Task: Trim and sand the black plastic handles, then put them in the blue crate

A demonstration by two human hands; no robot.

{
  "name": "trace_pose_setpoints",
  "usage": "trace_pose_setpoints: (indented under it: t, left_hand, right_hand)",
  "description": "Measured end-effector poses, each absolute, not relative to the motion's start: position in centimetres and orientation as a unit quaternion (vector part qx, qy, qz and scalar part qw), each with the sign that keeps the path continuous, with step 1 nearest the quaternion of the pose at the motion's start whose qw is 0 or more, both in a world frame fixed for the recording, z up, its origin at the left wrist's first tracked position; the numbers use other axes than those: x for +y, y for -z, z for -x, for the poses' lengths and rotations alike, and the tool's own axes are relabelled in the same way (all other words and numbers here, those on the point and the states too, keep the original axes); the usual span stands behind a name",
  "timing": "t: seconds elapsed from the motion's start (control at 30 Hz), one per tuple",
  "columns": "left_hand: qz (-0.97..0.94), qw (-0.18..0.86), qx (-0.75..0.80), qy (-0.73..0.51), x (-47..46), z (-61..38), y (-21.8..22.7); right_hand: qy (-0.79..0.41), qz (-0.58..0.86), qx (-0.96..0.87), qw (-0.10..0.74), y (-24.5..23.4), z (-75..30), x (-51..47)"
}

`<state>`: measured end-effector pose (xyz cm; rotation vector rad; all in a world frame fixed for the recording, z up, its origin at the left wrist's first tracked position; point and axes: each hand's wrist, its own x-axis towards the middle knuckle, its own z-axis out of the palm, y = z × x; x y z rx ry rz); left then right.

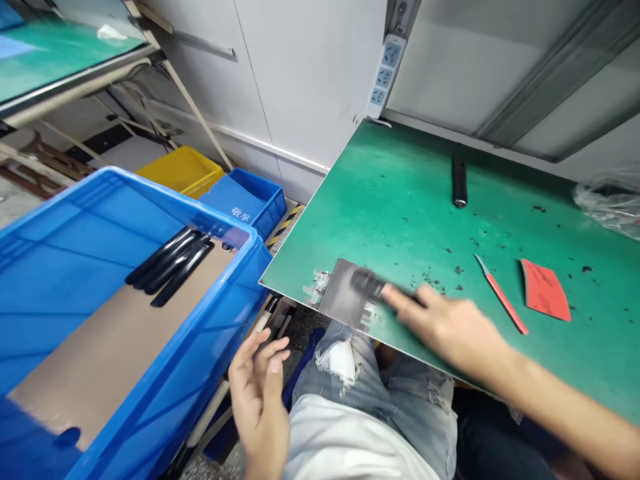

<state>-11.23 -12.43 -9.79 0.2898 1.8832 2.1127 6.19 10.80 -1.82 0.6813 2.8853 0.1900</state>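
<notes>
My right hand [450,323] is closed round a black handle-like piece [369,283], smeared by motion. The piece's far end lies over a dark grey abrasive-looking sheet [343,293], fixed with tape at the front left corner of the green table; whether they touch I cannot tell. Off the table edge, above my lap, my left hand [260,393] is palm up with fingers loosely curled and apart, holding nothing. A similar black piece [459,181] lies farther back on the table.
A red-handled knife [503,297] and a red sheet [545,290] lie on the green table [400,173] among black scraps. Clear plastic [613,200] sits at its right. The blue bin [235,267] at left holds cardboard and several black pieces [173,263]. A power strip [385,77] stands behind.
</notes>
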Motion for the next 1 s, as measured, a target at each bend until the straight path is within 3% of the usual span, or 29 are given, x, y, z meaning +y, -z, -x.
trace_pose_setpoints:
  t: [0.27, 0.43, 0.7, 0.8, 0.87, 1.0]
  left_hand:
    - [-0.098, 0.17, 0.659, -0.726, -11.7, 11.2, 9.8]
    - [-0.098, 0.191, 0.652, -0.727, -11.5, 11.2, 9.6]
    - [-0.114, 0.197, 0.663, -0.713, -11.3, 10.9, 9.3]
    - [-0.101, 0.141, 0.648, -0.741, -11.5, 10.7, 8.8]
    - [-0.108, 0.108, 0.632, -0.76, -11.8, 10.3, 8.3]
    - [-0.239, 0.241, 0.61, -0.716, -12.5, 9.5, 7.2]
  right_hand:
    - [-0.105, -0.242, 0.962, 0.076, 1.3, -7.7, 13.2]
    - [-0.127, -0.14, 0.98, 0.061, 1.5, -8.9, 11.1]
    - [-0.155, -0.127, 0.979, 0.034, 0.6, -8.9, 8.8]
    - [-0.031, -0.012, 0.999, 0.01, -0.4, -9.8, 5.5]
    - [0.085, -0.066, 0.994, -0.023, -0.9, -9.9, 3.4]
    - [0.48, -0.191, 0.853, -0.066, 0.2, -6.6, 0.4]
